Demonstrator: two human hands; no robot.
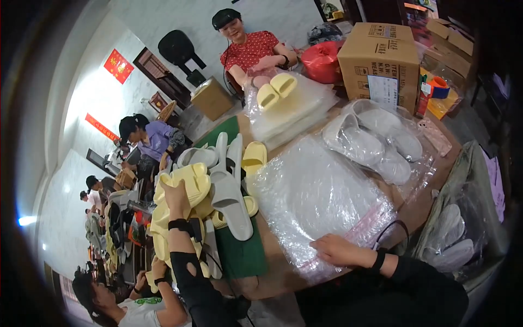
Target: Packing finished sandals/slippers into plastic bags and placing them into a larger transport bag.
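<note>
At the left of the table, my left hand (175,197) is closed on a pale yellow slipper (190,180) on the pile. Grey slippers (231,204) and more yellow ones lie beside it, partly overlapping. My right hand (339,250) rests on a stack of clear plastic bags (316,191) near the table's front edge. Its fingers stretch to the left over the film, and their undersides are hidden. Beyond the stack, white slippers (376,136) lie in clear plastic.
Across the table a person in red (256,52) handles plastic bags with yellow slippers (278,90) on top. A cardboard box (378,60) stands at the back right. A bag of slippers (452,234) is at the right edge. Another person (131,305) works close on my left.
</note>
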